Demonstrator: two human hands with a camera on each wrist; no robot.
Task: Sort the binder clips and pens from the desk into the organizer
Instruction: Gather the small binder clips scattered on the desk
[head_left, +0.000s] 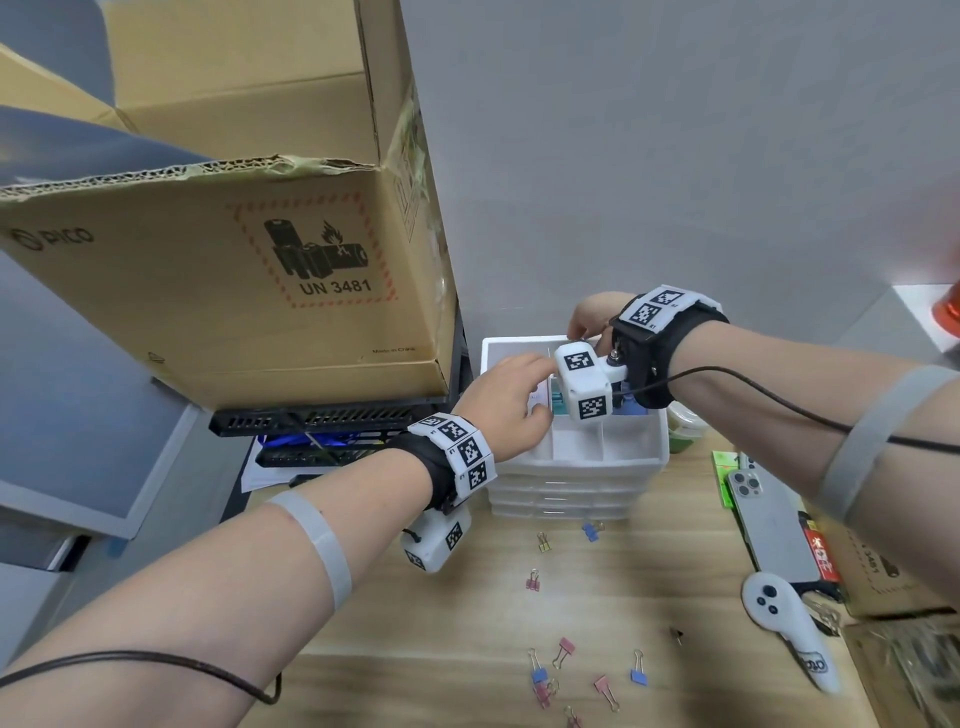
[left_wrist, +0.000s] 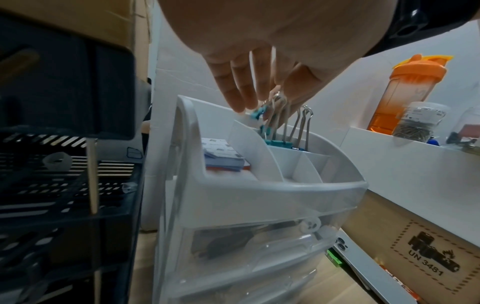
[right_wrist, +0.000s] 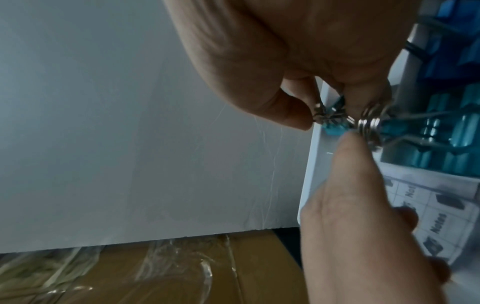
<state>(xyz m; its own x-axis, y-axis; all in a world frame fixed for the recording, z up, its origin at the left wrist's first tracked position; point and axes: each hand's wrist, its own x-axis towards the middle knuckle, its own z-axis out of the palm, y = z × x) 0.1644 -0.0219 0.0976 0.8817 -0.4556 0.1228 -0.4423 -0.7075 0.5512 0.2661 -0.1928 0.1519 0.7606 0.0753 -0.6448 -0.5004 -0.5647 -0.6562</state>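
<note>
The white drawer organizer (head_left: 576, 457) stands at the back of the wooden desk. My right hand (head_left: 592, 325) reaches over its rear rim and pinches a small teal binder clip (right_wrist: 335, 123) by its wire handle. My left hand (head_left: 511, 395) hovers over the organizer's left side, fingers mostly straight (left_wrist: 233, 88), and one fingertip (right_wrist: 348, 144) touches the same clip (left_wrist: 257, 114) from below. Large teal and blue clips (left_wrist: 285, 135) stand upright in a back compartment. Several small coloured clips (head_left: 566, 649) lie loose on the desk in front. I see no pens.
A big cardboard box (head_left: 234, 260) on black trays (head_left: 332, 421) crowds the organizer's left. A phone (head_left: 769, 525) and a white controller (head_left: 784, 629) lie to the right. An orange bottle (left_wrist: 410, 92) and a jar of paper clips (left_wrist: 418, 119) stand behind. Note pads (left_wrist: 223, 156) fill the left compartment.
</note>
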